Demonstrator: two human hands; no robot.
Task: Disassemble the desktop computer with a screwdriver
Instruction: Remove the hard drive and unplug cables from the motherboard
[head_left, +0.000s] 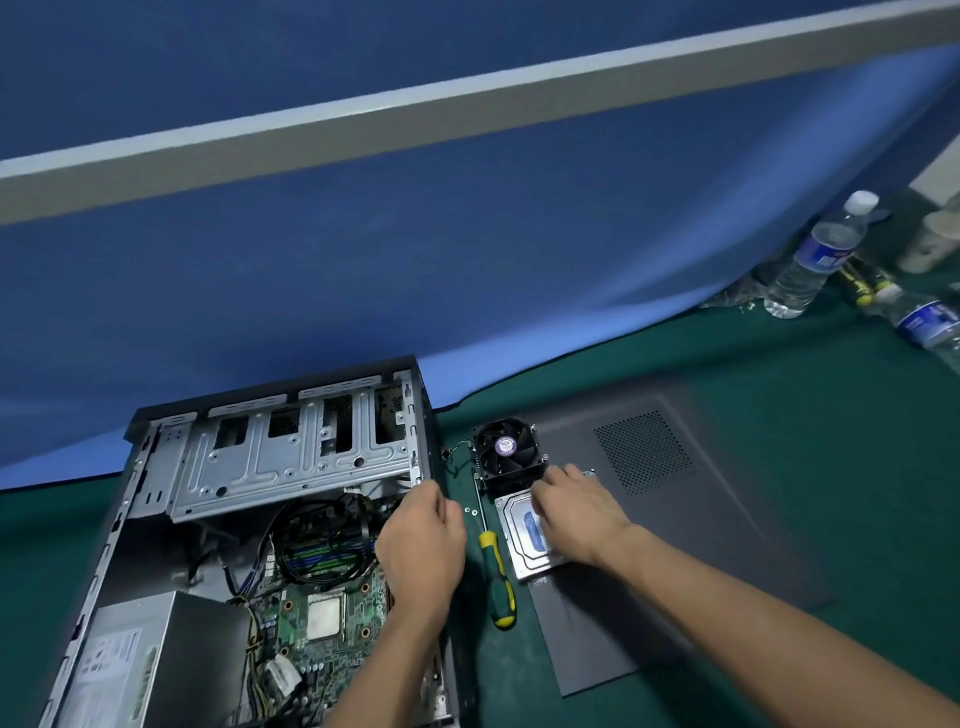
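Both forearms are bare from the frame's lower edge to the wrists, with no sleeve showing. The bare left hand (421, 545) and the bare right hand (576, 514) carry no glove, ring, watch or band, and the fingernails look short.

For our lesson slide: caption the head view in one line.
Right hand on the removed hard drive, screwdriver lying beside the open computer case.

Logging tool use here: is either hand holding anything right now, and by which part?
Neither holds the screwdriver; it lies on the mat. The right hand rests on the hard drive. The left hand seems empty.
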